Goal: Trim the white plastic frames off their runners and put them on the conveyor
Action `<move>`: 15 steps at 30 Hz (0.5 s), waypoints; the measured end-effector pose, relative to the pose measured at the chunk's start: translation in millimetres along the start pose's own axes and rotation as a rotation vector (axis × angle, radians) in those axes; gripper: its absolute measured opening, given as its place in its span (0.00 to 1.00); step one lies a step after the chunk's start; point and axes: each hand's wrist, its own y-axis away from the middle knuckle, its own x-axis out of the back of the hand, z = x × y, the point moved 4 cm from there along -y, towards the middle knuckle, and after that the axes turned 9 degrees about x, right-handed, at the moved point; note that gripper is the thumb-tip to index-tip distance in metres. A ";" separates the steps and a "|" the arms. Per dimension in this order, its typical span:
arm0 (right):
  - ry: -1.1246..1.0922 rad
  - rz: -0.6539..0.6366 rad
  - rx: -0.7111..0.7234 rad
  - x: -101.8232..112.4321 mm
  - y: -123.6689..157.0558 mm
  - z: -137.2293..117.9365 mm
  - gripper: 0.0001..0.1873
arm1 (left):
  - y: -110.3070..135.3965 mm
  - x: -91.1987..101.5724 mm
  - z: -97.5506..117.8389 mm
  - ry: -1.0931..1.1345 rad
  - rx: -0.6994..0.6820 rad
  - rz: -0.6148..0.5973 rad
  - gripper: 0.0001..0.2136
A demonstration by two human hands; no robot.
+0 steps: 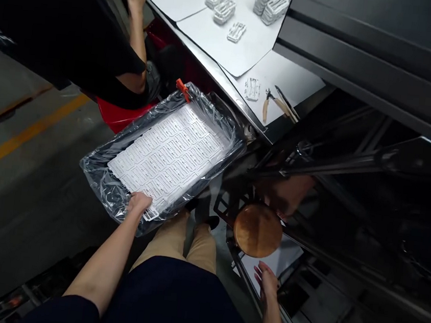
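Observation:
My left hand (140, 203) is at the near corner of a tray lined with clear plastic film (106, 191). Its fingers are closed on the edge of a small flat white part (151, 213), beside rows of similar white parts (170, 149) laid out in the tray. An orange clip (183, 90) sits on the tray's far corner. Fingers apart and holding nothing, my right hand (265, 281) hangs low on the right, just below a round wooden stool seat (258, 231).
A co-worker's arm (135, 24) reaches in at the upper left. On the worktable (230, 55) are stacks of white parts (268, 5), one loose part (252, 89) and pliers (266, 106). A dark metal frame (365, 59) fills the right. Red bins (118, 115) stand behind the tray.

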 end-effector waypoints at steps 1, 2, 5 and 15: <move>-0.004 -0.006 -0.005 0.5 6.7 -0.5 0.16 | 2.7 -0.9 0.4 -0.028 0.003 -0.014 0.18; -0.005 -0.009 -0.012 2.0 13.1 -0.5 0.17 | 5.8 -1.9 0.5 -0.056 -0.001 -0.025 0.18; 0.005 0.001 -0.045 9.2 30.7 2.5 0.17 | 17.1 -5.9 2.0 -0.128 -0.076 -0.048 0.16; 0.118 -0.007 -0.047 14.0 78.1 6.4 0.07 | 42.8 -16.2 18.5 -0.250 -0.420 -0.052 0.15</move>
